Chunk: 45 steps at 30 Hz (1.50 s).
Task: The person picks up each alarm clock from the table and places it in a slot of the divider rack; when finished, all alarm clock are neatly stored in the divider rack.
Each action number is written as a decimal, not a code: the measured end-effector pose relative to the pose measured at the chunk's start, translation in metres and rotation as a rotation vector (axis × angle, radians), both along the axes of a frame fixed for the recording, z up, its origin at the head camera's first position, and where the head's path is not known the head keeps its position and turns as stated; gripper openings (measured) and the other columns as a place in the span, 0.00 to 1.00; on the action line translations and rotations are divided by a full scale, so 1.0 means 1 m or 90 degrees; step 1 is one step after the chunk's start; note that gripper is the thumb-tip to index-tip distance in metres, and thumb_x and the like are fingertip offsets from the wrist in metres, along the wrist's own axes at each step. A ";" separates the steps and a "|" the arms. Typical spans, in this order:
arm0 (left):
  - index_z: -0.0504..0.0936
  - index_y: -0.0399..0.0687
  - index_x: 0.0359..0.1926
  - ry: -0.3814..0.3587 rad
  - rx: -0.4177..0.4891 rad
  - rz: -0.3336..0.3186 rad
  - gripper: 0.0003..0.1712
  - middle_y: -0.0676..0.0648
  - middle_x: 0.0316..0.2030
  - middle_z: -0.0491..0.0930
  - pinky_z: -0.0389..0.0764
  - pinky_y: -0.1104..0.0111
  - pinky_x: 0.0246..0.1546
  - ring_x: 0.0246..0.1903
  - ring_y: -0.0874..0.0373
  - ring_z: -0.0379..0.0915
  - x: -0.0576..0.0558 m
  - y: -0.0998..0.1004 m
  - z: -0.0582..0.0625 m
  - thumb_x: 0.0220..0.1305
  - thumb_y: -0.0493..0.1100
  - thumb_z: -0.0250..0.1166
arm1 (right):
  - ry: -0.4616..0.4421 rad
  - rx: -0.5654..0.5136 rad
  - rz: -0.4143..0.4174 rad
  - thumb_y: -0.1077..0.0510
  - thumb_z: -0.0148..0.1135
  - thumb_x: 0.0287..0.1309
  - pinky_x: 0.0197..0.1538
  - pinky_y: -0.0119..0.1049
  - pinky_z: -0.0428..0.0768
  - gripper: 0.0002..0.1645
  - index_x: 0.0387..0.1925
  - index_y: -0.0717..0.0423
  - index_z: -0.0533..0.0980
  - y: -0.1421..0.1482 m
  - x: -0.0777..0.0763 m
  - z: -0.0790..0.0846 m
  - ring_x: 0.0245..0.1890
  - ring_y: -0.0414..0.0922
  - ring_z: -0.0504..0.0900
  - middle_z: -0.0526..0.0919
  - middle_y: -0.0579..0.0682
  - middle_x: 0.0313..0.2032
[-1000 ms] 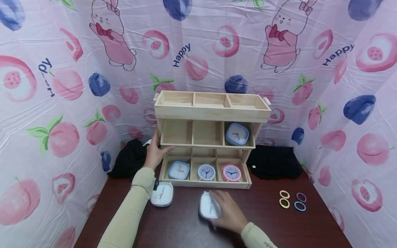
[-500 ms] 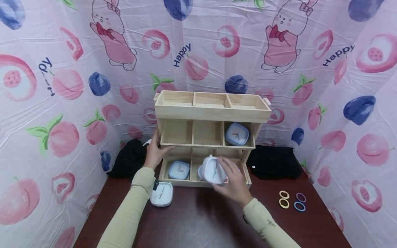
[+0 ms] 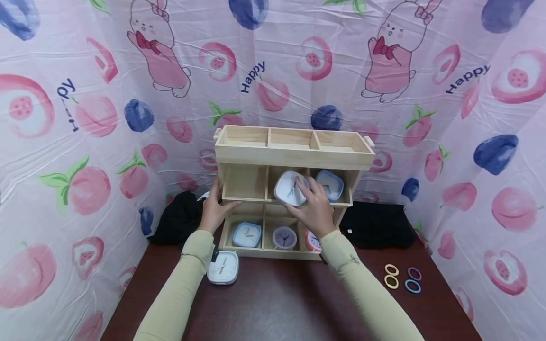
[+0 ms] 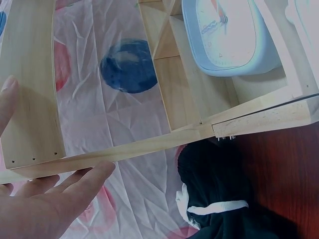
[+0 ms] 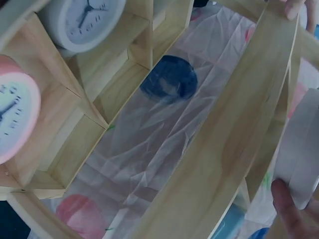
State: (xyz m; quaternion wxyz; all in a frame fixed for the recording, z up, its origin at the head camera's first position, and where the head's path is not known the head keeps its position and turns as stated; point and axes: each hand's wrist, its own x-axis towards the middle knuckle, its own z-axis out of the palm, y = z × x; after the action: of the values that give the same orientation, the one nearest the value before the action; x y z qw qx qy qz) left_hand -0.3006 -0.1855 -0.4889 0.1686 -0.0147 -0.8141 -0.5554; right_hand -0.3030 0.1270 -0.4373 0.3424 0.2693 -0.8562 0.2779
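My right hand [image 3: 316, 208] pinches a white alarm clock [image 3: 285, 193] by its edges, at the middle compartment of the wooden rack's [image 3: 294, 155] second tier. Only the clock's pale side [image 5: 304, 142] shows in the right wrist view. My left hand [image 3: 211, 211] rests on the rack's left side, fingers extended along the upright and thumb at the second tier's front. Right of the held clock sits a blue alarm clock [image 3: 334, 187]. The bottom tier holds another blue clock [image 3: 246, 235], a lavender-white round clock [image 3: 284, 237] and a pink one [image 3: 313, 241], partly covered by my right arm.
A second white alarm clock [image 3: 223, 268] lies on the dark table [image 3: 264, 308], front left of the rack. Black cloth bundles [image 3: 177, 220] flank the rack. Several coloured rings [image 3: 391, 282] lie at right. A fruit-print curtain [image 3: 273, 61] hangs behind.
My right hand has lifted the white alarm clock off the table and carried it up past the bottom tier to the second tier's middle compartment. My left hand has stayed on the rack.
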 end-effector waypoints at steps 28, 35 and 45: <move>0.41 0.71 0.87 -0.006 0.011 -0.009 0.70 0.43 0.83 0.58 0.67 0.49 0.80 0.81 0.43 0.60 -0.001 0.000 0.001 0.61 0.39 0.81 | -0.028 -0.027 -0.004 0.57 0.81 0.55 0.61 0.60 0.82 0.20 0.48 0.61 0.88 -0.031 -0.012 -0.023 0.60 0.66 0.77 0.80 0.68 0.62; 0.42 0.70 0.88 0.007 0.021 -0.015 0.69 0.44 0.84 0.58 0.67 0.47 0.79 0.80 0.42 0.61 -0.002 -0.002 0.004 0.61 0.38 0.81 | 0.050 -0.057 0.056 0.56 0.81 0.54 0.47 0.48 0.79 0.15 0.42 0.57 0.88 -0.062 0.030 -0.055 0.44 0.54 0.77 0.82 0.55 0.40; 0.43 0.71 0.87 0.010 0.014 -0.007 0.69 0.42 0.82 0.61 0.69 0.47 0.78 0.79 0.42 0.62 -0.002 0.000 0.000 0.60 0.39 0.81 | -0.137 0.117 0.127 0.41 0.81 0.54 0.57 0.45 0.80 0.32 0.56 0.51 0.83 -0.110 0.078 -0.121 0.53 0.47 0.77 0.83 0.48 0.50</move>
State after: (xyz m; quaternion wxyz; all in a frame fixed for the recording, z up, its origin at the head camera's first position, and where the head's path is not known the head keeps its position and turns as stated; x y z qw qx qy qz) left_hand -0.3031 -0.1854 -0.4889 0.1721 -0.0217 -0.8067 -0.5649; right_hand -0.2250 0.0167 -0.5583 0.1938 0.3516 -0.8787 0.2581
